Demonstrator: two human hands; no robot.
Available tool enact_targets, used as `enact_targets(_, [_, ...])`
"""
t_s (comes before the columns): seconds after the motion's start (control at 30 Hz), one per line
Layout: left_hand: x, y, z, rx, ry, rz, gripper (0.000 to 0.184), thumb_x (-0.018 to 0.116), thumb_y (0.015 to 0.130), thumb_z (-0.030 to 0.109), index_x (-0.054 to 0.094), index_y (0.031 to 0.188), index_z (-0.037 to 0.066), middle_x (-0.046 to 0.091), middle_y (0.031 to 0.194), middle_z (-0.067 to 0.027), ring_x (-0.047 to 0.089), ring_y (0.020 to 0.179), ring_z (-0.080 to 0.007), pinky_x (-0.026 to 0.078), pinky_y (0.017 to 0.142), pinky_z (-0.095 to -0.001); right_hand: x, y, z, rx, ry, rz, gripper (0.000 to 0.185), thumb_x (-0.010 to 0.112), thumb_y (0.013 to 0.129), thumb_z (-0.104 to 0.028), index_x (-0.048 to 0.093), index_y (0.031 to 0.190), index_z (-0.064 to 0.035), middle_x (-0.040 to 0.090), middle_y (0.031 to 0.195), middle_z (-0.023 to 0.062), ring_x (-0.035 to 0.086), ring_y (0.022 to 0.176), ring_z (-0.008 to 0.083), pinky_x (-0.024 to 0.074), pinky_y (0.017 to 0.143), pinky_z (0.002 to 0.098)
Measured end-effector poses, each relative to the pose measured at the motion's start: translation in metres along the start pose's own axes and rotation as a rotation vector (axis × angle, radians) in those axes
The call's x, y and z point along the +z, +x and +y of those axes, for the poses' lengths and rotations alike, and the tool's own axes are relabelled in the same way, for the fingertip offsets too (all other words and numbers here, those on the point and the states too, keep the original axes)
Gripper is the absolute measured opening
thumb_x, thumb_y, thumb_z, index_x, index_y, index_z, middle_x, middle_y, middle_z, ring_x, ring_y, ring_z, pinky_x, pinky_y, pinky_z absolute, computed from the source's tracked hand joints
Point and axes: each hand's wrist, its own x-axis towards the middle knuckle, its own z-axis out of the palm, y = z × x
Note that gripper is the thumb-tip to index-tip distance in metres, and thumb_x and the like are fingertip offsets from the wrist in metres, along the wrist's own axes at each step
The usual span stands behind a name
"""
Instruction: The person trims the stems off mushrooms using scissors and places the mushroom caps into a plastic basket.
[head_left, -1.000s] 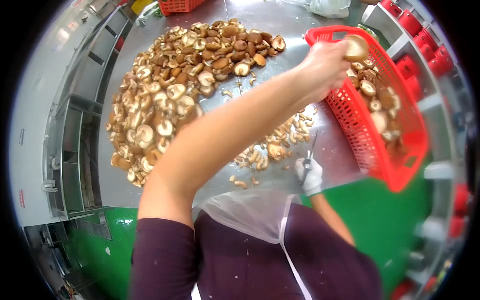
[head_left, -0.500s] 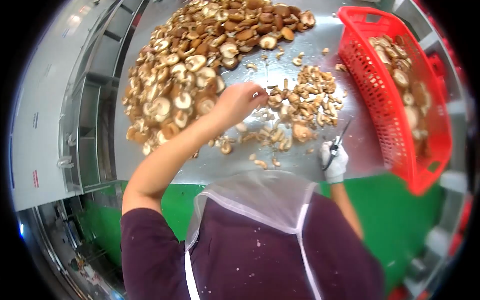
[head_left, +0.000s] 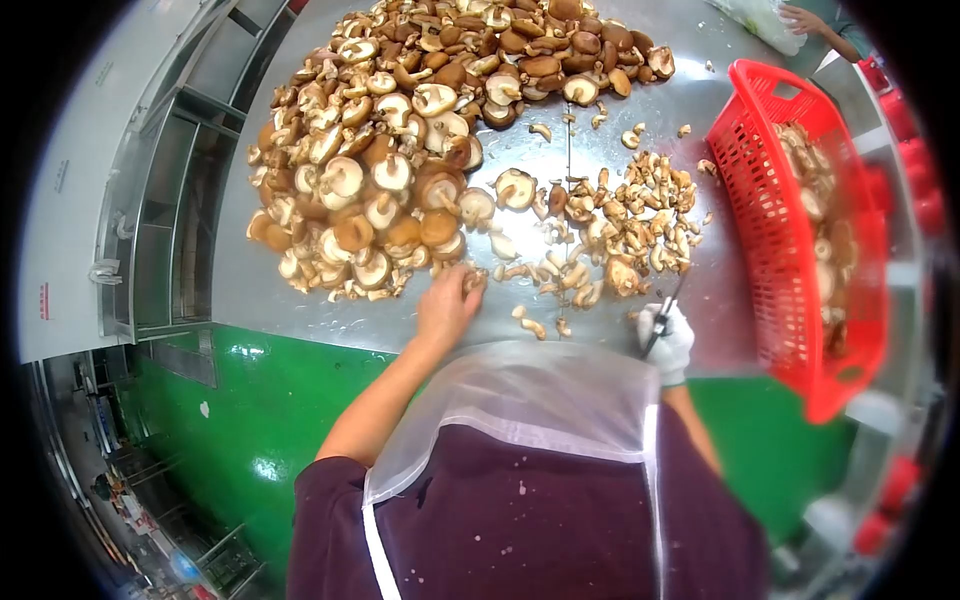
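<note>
My left hand (head_left: 448,303) is bare and closed at the near edge of the mushroom pile (head_left: 350,185). Its fingertips pinch a small tan mushroom, mostly hidden by the fingers. My right hand (head_left: 672,345), in a white glove, rests at the table's near edge. It grips black-handled scissors (head_left: 662,322) with the narrow blades pointing away from me. Between and beyond my hands lies a heap of cut mushroom stems (head_left: 640,215). One pale mushroom cap (head_left: 515,188), underside up, sits between that heap and the pile.
A red perforated basket (head_left: 765,235) with mushrooms inside stands on the right of the metal table (head_left: 400,325). At the far right, another person's hand (head_left: 803,20) is by a clear plastic bag (head_left: 765,22). Metal shelving (head_left: 165,210) is on the left.
My left hand has drawn back from the stem heap, toward me and left, to the pile's near edge. My right hand stays near the same spot with the scissors. The view has shifted slightly.
</note>
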Motion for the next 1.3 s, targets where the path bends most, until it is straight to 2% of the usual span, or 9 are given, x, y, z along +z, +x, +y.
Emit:
enact_targets(0.07, [-0.004,0.010,0.006,-0.214,-0.181,-0.174,0.034,0.062,0.087,0.026,0.055,0.111,0.002,0.065,0.102,-0.0125,0.063,0.073,-0.0265,0.051,0.062,-0.0358,0.002,0.000,-0.004,-0.070,-0.007,-0.106,0.013,0.073,0.073,-0.012,0.062,0.078,-0.0069,0.060,0.066,0.0083,0.060,0.058,0.0211,0.0491,0.057,0.0301])
enact_targets(0.17, [-0.011,0.020,0.012,-0.506,-1.284,-0.384,0.031,0.063,0.088,0.020,0.057,0.111,0.000,0.066,0.094,-0.0076,0.062,0.065,-0.0121,0.048,0.049,-0.0273,0.001,0.009,-0.036,-0.112,-0.087,-0.254,0.022,0.075,0.072,-0.025,0.057,0.070,-0.0121,0.056,0.062,0.0081,0.058,0.056,0.0285,0.0476,0.053,0.0349])
enact_targets(0.2, [-0.020,0.019,0.025,-0.531,-1.444,-0.431,0.036,0.058,0.091,0.019,0.051,0.120,-0.001,0.061,0.094,-0.0058,0.057,0.066,-0.0121,0.047,0.052,-0.0232,0.001,0.013,-0.044,-0.136,-0.124,-0.308,0.023,0.075,0.071,-0.026,0.057,0.070,-0.0123,0.055,0.062,0.0084,0.058,0.057,0.0293,0.0476,0.053,0.0362])
enact_targets(0.33, [-0.029,0.015,0.033,-0.363,-2.008,-0.713,0.042,0.052,0.094,0.024,0.047,0.127,-0.001,0.053,0.093,-0.0047,0.049,0.069,-0.0106,0.045,0.058,-0.0191,-0.003,0.034,-0.078,-0.286,-0.274,-0.437,0.023,0.073,0.069,-0.030,0.058,0.072,-0.0132,0.057,0.065,0.0093,0.060,0.060,0.0301,0.0487,0.055,0.0390])
enact_targets(0.43, [-0.032,0.015,0.038,-0.373,-2.021,-0.729,0.041,0.055,0.094,0.022,0.045,0.128,0.001,0.051,0.093,-0.0040,0.047,0.067,-0.0107,0.044,0.055,-0.0218,-0.006,0.044,-0.100,-0.312,-0.261,-0.481,0.023,0.073,0.068,-0.032,0.060,0.074,-0.0135,0.059,0.067,0.0093,0.061,0.062,0.0300,0.0493,0.056,0.0403])
enact_targets(0.63, [-0.028,0.011,0.064,-0.233,-1.071,-0.268,0.031,0.054,0.095,0.013,0.052,0.124,0.001,0.056,0.085,-0.0001,0.057,0.071,-0.0086,0.049,0.063,-0.0222,-0.010,0.044,-0.110,-0.184,-0.384,-0.634,0.024,0.069,0.073,-0.035,0.062,0.076,-0.0126,0.062,0.072,0.0108,0.063,0.066,0.0308,0.0499,0.059,0.0421])
enact_targets(0.8, [-0.016,0.012,0.060,-0.246,-0.992,-0.315,0.029,0.052,0.095,0.010,0.056,0.121,0.000,0.063,0.095,-0.0035,0.061,0.080,-0.0089,0.052,0.072,-0.0220,-0.010,0.045,-0.114,-0.064,-0.466,-0.788,0.023,0.066,0.074,-0.028,0.064,0.090,-0.0115,0.064,0.085,0.0111,0.063,0.078,0.0310,0.0497,0.069,0.0421])
enact_targets(1.0, [-0.016,0.011,0.058,-0.304,-0.987,-0.322,0.027,0.050,0.095,0.009,0.058,0.118,-0.003,0.065,0.101,-0.0056,0.064,0.080,-0.0100,0.054,0.075,-0.0221,-0.008,0.041,-0.109,-0.119,-0.478,-0.721,0.026,0.064,0.074,-0.029,0.059,0.081,-0.0057,0.061,0.077,0.0143,0.062,0.073,0.0326,0.0501,0.065,0.0432])
enact_targets(1.3, [-0.017,0.011,0.061,-0.340,-0.967,-0.325,0.027,0.050,0.095,0.009,0.058,0.117,-0.006,0.066,0.099,-0.0087,0.065,0.080,-0.0118,0.054,0.073,-0.0211,-0.005,0.042,-0.106,-0.066,-0.478,-0.798,0.026,0.061,0.074,-0.030,0.060,0.082,-0.0053,0.063,0.079,0.0153,0.063,0.074,0.0329,0.0507,0.066,0.0440])
